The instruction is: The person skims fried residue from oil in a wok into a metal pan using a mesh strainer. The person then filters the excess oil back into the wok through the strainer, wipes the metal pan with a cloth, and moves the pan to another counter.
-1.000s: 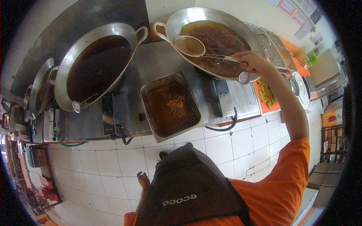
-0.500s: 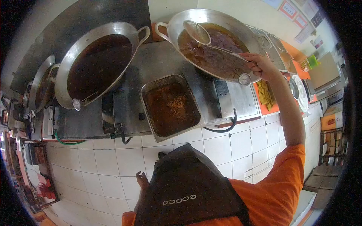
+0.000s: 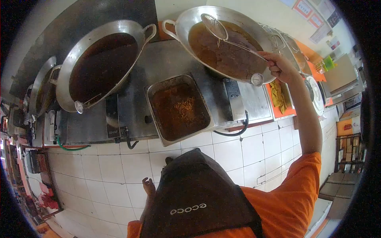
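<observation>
My right hand (image 3: 280, 67) is closed around the handle of a strainer (image 3: 214, 27) with a round mesh head. The strainer is held over a large two-handled wok (image 3: 254, 19) of brown oil, its head above the oil near the far side. Thin strands hang below the mesh. A dial thermometer (image 3: 257, 79) sits at the wok's near rim, below my right hand. Low beside my apron (image 3: 194, 190), my left hand (image 3: 149, 185) hangs empty with its fingers loosely bent and apart.
A rectangular metal pan (image 3: 209, 119) with dark liquid and crumbs stands at the counter's front edge. To the left is another wok (image 3: 65, 91) of dark oil, with a thermometer (image 3: 79, 106). A yellow cloth (image 3: 279, 97) lies right of my wok.
The strainer has shifted slightly right and up away from the oil, and strands now hang under it. My right hand moved a little right with it. My left hand stays low.
</observation>
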A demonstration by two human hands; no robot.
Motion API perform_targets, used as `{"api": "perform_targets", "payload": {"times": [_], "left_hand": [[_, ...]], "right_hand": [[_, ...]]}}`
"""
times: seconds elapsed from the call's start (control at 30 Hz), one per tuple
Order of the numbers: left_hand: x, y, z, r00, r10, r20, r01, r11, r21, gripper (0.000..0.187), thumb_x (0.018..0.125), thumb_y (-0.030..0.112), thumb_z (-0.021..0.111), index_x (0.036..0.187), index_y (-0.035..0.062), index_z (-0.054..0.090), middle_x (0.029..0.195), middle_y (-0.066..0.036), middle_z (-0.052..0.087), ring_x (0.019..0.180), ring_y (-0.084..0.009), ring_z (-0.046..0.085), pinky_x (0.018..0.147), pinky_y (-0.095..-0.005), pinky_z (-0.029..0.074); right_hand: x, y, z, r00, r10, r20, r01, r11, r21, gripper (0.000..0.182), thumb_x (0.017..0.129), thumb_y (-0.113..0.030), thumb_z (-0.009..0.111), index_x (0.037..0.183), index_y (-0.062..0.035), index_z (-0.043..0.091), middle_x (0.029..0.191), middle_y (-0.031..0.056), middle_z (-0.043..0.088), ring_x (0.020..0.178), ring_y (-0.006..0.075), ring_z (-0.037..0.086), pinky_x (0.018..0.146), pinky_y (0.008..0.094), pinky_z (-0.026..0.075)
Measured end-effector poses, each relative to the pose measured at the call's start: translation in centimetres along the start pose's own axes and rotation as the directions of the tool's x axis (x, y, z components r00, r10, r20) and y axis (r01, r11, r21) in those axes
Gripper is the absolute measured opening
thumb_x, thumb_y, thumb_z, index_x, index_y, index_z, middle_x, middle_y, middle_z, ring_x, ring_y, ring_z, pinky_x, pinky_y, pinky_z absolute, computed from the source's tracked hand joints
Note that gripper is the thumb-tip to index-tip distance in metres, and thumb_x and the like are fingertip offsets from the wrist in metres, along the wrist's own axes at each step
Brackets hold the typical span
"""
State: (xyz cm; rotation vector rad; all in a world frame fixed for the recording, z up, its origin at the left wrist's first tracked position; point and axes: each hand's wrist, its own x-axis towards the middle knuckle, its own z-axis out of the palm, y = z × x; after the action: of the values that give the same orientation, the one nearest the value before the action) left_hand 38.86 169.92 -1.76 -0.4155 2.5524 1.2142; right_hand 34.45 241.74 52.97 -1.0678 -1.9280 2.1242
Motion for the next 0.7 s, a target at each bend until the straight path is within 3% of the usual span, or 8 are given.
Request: {"api": "perform_targets", "payload": {"times": [0.17,0.27,0.37,0.43,0.5,0.57,0.67,0.7], "left_hand": [[0.5,-1.7,0.5,0.999,-0.042,0.008,0.042,0.997,-0.06,0.032,0.083,0.018,0.062,0.11,0.0031,0.052,0.082,-0.017,0.062,0.072,-0.0276,0.06,0.064,-0.0384,0.048],[-0.5,1.7,-0.5,0.986,-0.147,0.08,0.152,0.986,-0.062,0.033,0.083,0.018,0.062,0.111,0.0032,0.052,0.081,-0.016,0.061,0.073,-0.0263,0.059,0.065,-0.0382,0.048],[0.8,-2.1,0.1,0.993,0.065,0.1,-0.066,0.998,0.001,0.032,0.085,0.018,0.062,0.111,0.0047,0.051,0.079,-0.013,0.06,0.065,-0.0211,0.057,0.059,-0.0358,0.047],[0.5,-1.5,0.0,0.988,0.017,0.156,0.004,0.991,-0.135,0.033,0.085,0.019,0.062,0.112,0.0053,0.05,0.079,-0.012,0.059,0.06,-0.0176,0.054,0.055,-0.034,0.047],[0.0,0.0,-0.3,0.975,-0.055,0.217,0.104,0.969,-0.223,0.034,0.086,0.019,0.062,0.113,0.0057,0.048,0.078,-0.011,0.059,0.056,-0.0152,0.052,0.052,-0.0324,0.046],[-0.5,1.8,-0.8,0.947,-0.152,0.284,0.229,0.937,-0.263,0.035,0.086,0.019,0.062,0.115,0.0059,0.047,0.079,-0.011,0.059,0.053,-0.014,0.051,0.05,-0.0311,0.045],[0.1,0.7,-0.5,0.934,-0.146,0.325,0.253,0.914,-0.316,0.036,0.085,0.018,0.062,0.115,0.0061,0.046,0.078,-0.009,0.057,0.055,-0.0136,0.052,0.049,-0.0301,0.045],[0.4,0.1,-0.3,0.947,-0.12,0.299,0.201,0.946,-0.255,0.036,0.085,0.018,0.062,0.115,0.0066,0.047,0.077,-0.008,0.056,0.055,-0.0132,0.051,0.048,-0.0296,0.044]], "right_hand": [[0.3,1.2,-0.5,1.0,0.007,0.005,-0.007,1.0,0.017,0.032,0.092,-0.018,0.05,0.122,-0.0091,0.055,0.062,-0.0072,0.037,0.04,-0.0015,0.022,0.033,0.0136,0.016],[-0.2,1.2,0.3,0.999,0.041,-0.014,-0.041,0.999,0.026,0.031,0.092,-0.018,0.051,0.122,-0.009,0.055,0.062,-0.0071,0.037,0.041,-0.0012,0.023,0.033,0.0142,0.017],[-0.6,2.0,0.1,0.99,-0.1,0.098,0.117,0.978,-0.175,0.031,0.092,-0.019,0.052,0.121,-0.0076,0.055,0.062,-0.0068,0.038,0.041,-0.0006,0.025,0.034,0.0157,0.017],[-0.8,2.3,0.5,0.987,-0.159,0.021,0.151,0.878,-0.454,0.031,0.092,-0.018,0.052,0.121,-0.0067,0.055,0.062,-0.0069,0.038,0.041,-0.0002,0.026,0.035,0.0163,0.017],[-1.6,2.5,1.3,0.987,-0.159,-0.033,0.119,0.845,-0.522,0.031,0.092,-0.019,0.052,0.121,-0.0062,0.056,0.061,-0.007,0.038,0.042,0.0001,0.026,0.035,0.0168,0.017],[-3.6,1.7,2.9,0.994,-0.082,-0.072,0.047,0.917,-0.396,0.031,0.093,-0.02,0.052,0.12,-0.0058,0.056,0.061,-0.0073,0.038,0.042,0.0003,0.027,0.036,0.0171,0.018],[-6.1,1.5,5.0,0.991,-0.105,-0.082,0.064,0.913,-0.403,0.031,0.094,-0.021,0.051,0.119,-0.0057,0.058,0.061,-0.0079,0.037,0.043,-0.0006,0.026,0.036,0.0181,0.018],[-7.0,1.8,5.8,0.986,-0.132,-0.099,0.074,0.89,-0.449,0.031,0.093,-0.02,0.052,0.119,-0.005,0.057,0.063,-0.0055,0.043,0.045,0.0012,0.031,0.038,0.0183,0.023]]}}
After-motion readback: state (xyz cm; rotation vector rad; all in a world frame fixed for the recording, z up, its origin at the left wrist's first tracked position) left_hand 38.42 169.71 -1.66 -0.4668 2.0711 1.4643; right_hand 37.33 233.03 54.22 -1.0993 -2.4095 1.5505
